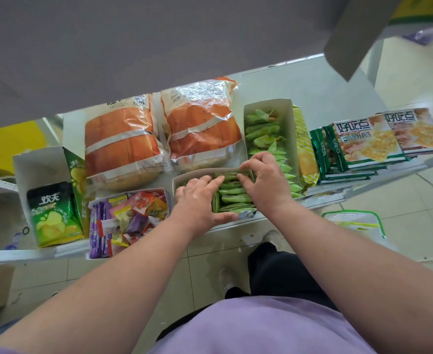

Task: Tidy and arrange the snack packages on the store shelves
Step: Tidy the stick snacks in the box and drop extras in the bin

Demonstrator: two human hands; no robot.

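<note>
Head view: both hands in front box (pixel 182 178) of green packets (pixel 232 192) on shelf (pixel 320 98). Left hand (pixel 197 204) fingers straight, pressing packets; right hand (pixel 264 178) fingers pinching packet tops.

Head view, steeply downward, close over shelf (pixel 320 80).

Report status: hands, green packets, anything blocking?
Left hand flat along green packets in front box. Right hand fingers curled into the row. Nothing blocking.
</note>
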